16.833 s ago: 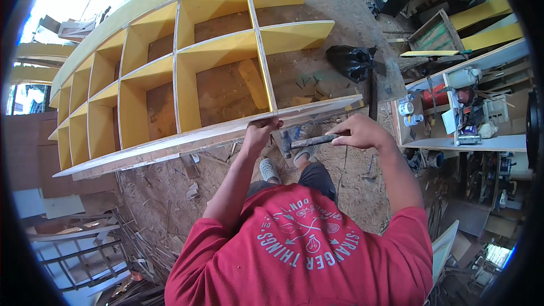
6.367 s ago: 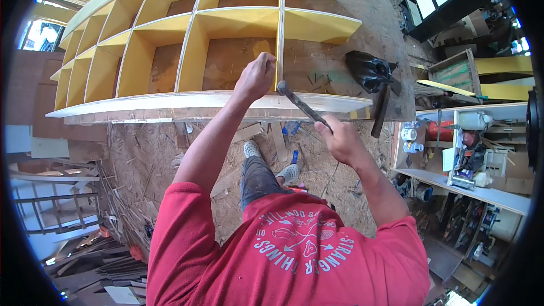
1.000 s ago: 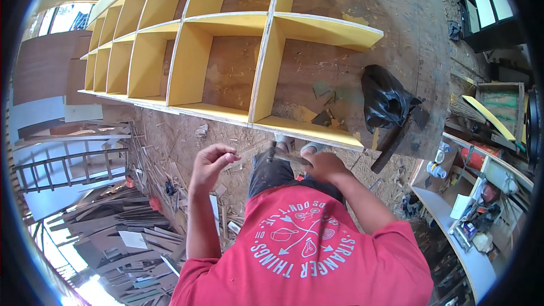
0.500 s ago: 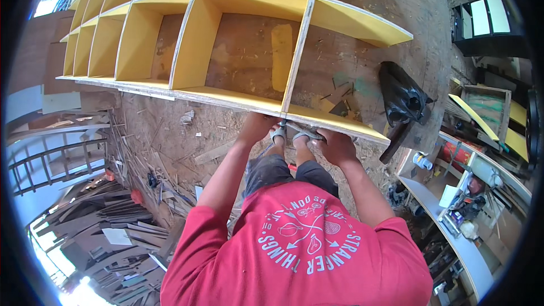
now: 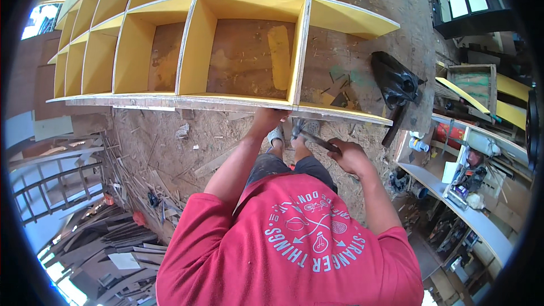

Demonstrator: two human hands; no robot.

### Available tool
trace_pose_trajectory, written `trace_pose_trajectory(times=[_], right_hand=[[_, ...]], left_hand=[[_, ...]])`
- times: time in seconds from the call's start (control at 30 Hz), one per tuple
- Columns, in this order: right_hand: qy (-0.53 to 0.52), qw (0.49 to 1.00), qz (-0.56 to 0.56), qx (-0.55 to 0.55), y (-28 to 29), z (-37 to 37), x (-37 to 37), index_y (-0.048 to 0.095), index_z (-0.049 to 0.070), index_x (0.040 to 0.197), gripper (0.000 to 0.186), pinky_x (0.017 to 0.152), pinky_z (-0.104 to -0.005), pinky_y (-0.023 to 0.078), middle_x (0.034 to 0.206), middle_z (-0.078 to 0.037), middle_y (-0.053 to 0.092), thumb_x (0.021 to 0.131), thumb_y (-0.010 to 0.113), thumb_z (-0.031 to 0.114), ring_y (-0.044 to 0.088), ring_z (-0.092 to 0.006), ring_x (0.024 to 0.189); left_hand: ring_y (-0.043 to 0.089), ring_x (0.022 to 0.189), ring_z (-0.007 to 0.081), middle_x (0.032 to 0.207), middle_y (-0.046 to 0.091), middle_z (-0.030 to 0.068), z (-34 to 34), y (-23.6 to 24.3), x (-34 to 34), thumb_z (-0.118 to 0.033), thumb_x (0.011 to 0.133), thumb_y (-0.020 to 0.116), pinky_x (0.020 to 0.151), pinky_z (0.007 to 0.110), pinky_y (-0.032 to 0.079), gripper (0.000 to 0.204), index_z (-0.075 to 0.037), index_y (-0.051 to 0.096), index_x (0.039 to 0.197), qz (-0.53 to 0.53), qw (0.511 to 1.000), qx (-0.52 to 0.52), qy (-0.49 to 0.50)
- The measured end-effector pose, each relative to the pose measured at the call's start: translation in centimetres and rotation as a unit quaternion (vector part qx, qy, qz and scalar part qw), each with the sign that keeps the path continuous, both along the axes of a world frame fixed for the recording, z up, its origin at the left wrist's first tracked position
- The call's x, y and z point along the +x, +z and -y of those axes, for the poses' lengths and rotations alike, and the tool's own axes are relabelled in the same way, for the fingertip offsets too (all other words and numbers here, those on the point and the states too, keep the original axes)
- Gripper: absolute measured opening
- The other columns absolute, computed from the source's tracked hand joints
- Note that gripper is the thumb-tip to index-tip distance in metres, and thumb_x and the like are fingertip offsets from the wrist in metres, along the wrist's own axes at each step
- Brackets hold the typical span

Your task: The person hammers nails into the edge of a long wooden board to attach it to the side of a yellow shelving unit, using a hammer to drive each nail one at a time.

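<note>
drawn back from the near board since the previous frame: the right hand [image 5: 352, 157], closed around the handle of a hammer [image 5: 318, 141]. the hammer head lies just beside the left hand [image 5: 268, 122], which is raised to the outer side of the yellow shelf [image 5: 198, 45]; whether its partly hidden fingers grip anything cannot be told. the shelf rests on a wooden table [image 5: 417, 42], a black bag [image 5: 391, 76] near its right end.
</note>
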State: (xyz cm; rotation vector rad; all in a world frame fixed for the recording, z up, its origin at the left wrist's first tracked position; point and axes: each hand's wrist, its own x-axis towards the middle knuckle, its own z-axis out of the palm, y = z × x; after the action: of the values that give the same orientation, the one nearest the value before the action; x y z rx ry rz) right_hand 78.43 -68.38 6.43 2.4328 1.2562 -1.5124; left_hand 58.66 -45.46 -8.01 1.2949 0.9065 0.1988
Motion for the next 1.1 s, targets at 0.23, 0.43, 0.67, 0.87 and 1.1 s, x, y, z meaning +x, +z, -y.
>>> trace_pose_trajectory(times=[0.23,0.43,0.67,0.87,1.1], right_hand=[[0.061,0.996,-0.064,0.006,2.7,-1.5,0.4,0.068,0.02,0.132,0.04,0.092,-0.0508,0.056,0.114,-0.018,0.076,0.098,0.068,0.039,0.071,-0.0424,0.106],[0.164,0.979,-0.117,0.02,-0.6,-2.6,1.4,0.071,0.019,0.129,0.038,0.094,-0.0501,0.055,0.118,-0.018,0.075,0.098,0.064,0.041,0.071,-0.0414,0.109],[0.169,0.977,-0.117,0.056,-2.4,-3.2,1.8,0.071,0.018,0.131,0.039,0.096,-0.0502,0.054,0.119,-0.019,0.075,0.099,0.062,0.039,0.07,-0.0415,0.111],[0.137,0.989,-0.052,0.024,-1.4,-3.8,2.0,0.07,0.019,0.135,0.041,0.099,-0.0495,0.054,0.126,-0.019,0.073,0.099,0.063,0.038,0.068,-0.0406,0.117],[0.139,0.987,-0.069,0.044,-1.2,-4.4,2.6,0.067,0.016,0.141,0.049,0.105,-0.0445,0.052,0.135,-0.016,0.071,0.102,0.066,0.045,0.066,-0.04,0.125]], left_hand=[[0.07,0.083,0.0203,0.094,0.073,0.007,0.3,0.1,0.5,-0.001,0.088,0.081,0.073,0.036,0.057,0.025,0.0,0.072,0.111,0.015,0.995,0.099,0.01],[0.072,0.092,0.0211,0.104,0.076,0.0103,0.3,-0.8,0.1,-0.007,0.087,0.083,0.081,0.037,0.057,0.036,-0.002,0.072,0.121,-0.036,0.989,0.144,-0.012],[0.069,0.1,0.0221,0.111,0.074,0.0084,0.5,-1.1,0.6,-0.004,0.086,0.084,0.085,0.037,0.056,0.04,0.0,0.069,0.122,-0.03,0.998,0.056,0.011],[0.068,0.093,0.0184,0.105,0.072,0.0063,0.6,-2.0,0.5,-0.001,0.086,0.083,0.079,0.037,0.057,0.034,0.001,0.069,0.117,-0.018,0.992,0.12,0.024],[0.068,0.092,0.0198,0.102,0.074,0.0074,0.3,-1.7,0.4,-0.002,0.085,0.084,0.081,0.038,0.057,0.035,0.002,0.07,0.116,-0.023,0.997,0.076,0.02]])
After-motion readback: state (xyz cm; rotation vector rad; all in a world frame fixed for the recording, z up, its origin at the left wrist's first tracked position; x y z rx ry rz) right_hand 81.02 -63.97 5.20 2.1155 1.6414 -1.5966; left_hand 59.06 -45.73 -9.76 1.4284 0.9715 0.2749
